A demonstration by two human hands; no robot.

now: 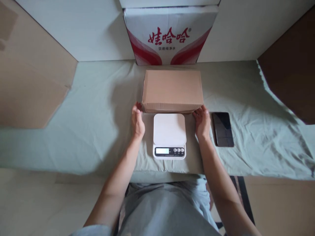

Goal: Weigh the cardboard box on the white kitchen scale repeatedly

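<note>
- Centrally: cardboard box (173, 90) lies on cloth, just above white scale (169, 135).
- L hand (137, 122) fingertips touch box's lower-left corner, fingers loose, not gripping.
- R hand (202, 122) likewise at lower-right corner; phone (222, 129) just right.

plain brown box (172, 90) – closed; behind scale (169, 135)

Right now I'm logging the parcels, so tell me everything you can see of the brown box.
The brown box is plain cardboard, rectangular, closed, with no label in view. It lies flat on the green cloth, behind the white scale and in front of the red-and-white carton. The left hand touches its near left corner and the right hand its near right corner, fingers open.
</note>
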